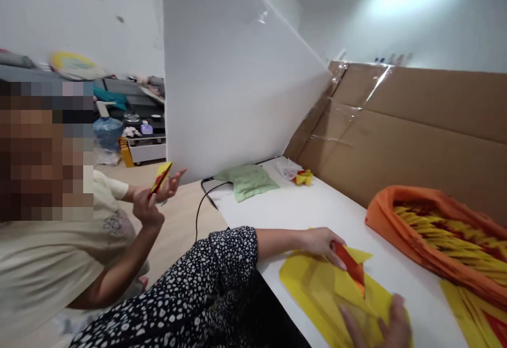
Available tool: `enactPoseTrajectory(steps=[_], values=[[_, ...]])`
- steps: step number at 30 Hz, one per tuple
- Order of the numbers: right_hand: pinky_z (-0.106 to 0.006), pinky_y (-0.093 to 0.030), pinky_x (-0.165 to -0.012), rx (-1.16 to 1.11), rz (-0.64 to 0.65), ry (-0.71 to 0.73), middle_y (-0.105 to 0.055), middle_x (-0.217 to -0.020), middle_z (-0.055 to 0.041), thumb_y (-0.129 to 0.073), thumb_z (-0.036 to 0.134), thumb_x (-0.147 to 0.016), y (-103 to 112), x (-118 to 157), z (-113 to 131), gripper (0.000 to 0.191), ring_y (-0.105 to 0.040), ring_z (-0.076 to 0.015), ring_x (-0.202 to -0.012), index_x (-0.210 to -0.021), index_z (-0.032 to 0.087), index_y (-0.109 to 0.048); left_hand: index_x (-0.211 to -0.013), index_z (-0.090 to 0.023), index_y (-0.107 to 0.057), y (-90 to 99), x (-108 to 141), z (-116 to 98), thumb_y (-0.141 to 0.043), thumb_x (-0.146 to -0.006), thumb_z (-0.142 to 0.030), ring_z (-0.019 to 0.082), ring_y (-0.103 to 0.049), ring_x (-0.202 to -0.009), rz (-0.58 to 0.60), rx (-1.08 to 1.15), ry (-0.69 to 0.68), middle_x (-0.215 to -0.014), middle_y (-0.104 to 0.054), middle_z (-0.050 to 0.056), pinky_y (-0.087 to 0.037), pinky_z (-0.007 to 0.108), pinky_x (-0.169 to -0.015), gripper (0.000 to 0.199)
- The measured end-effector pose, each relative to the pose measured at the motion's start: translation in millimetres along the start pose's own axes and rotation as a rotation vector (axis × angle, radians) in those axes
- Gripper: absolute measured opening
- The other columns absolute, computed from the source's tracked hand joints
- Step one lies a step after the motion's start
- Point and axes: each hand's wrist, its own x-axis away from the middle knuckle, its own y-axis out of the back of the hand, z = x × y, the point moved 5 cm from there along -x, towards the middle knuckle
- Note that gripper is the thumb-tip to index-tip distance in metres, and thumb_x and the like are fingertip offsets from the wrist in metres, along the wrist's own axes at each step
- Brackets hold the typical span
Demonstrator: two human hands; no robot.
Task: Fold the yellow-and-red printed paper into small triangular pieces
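Yellow piece [317, 284], broad and layered, flat on the near part of the worktop [273, 210], over towards my right. Red strip [350, 263] runs slantwise across it, a pointed yellow flap [359, 254] beside the strip.

Left hand [319, 242]: fingers bent in, the strip's upper end looks pinched between them. Right hand [397, 327]: fingers spread wide and blurred over the piece's near side, partly cut off below; any pressure there I cannot tell.

Risks, as I judge them: the strip could skew if the left fingers pull while the right ones bear unevenly. The layers look thin, so a dragging fingertip could shift one over another and leave a crooked crease. The flap's tip lies loose and might double under if brushed.

Right of the piece, an orange bag [386, 213], mouth open, packed with yellow and red pieces in rows; a knock from my right arm could disturb them. More yellow pieces [461, 306] lie beside it, near enough to get mixed in.

Farther off: green cloth [255, 181], clear plastic [288, 169], small yellow-and-red bit [304, 177] touching it. Black cable [198, 210] hangs off the edge; a snag there could tug things. To my left, a co-worker [114, 242] holds a folded piece [162, 176] upright.
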Motion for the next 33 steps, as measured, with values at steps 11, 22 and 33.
enactPoseTrajectory(steps=[11, 22, 33], values=[[-0.039, -0.056, -0.064, -0.176, 0.021, -0.208, -0.069, -0.063, -0.0031, -0.069, 0.057, -0.073, -44, -112, 109, 0.072, -0.072, -0.0296, -0.071, -0.13, 0.016, -0.054, -0.096, -0.01, -0.072, 74.0, 48, -24, -0.091, -0.052, -0.038, 0.015, -0.067, -0.075, -0.397, 0.837, -0.245, -0.093, -0.073, 0.01, -0.049, 0.027, -0.074, 0.055], [-0.036, -0.056, -0.068, -0.275, -0.019, -0.128, -0.072, -0.093, -0.0096, -0.059, 0.057, -0.079, -88, -123, 127, 0.069, -0.069, -0.0223, -0.069, -0.133, 0.016, -0.051, -0.092, -0.006, -0.068, 98.6, 59, -11, -0.072, -0.081, -0.043, 0.016, -0.066, -0.078, -0.556, 0.899, -0.293, -0.092, -0.07, 0.012, -0.051, 0.03, -0.078, 0.039], [-0.038, -0.049, -0.081, 0.143, 0.093, 0.282, -0.063, -0.127, -0.0137, -0.062, 0.058, -0.075, -74, -140, 151, 0.043, -0.065, -0.0281, -0.095, -0.09, 0.02, -0.073, -0.114, -0.025, -0.063, 74.7, 134, -62, -0.055, -0.095, -0.038, 0.02, -0.061, -0.104, -0.53, 0.468, -0.339, -0.118, -0.063, 0.004, -0.053, 0.036, -0.087, 0.025]])
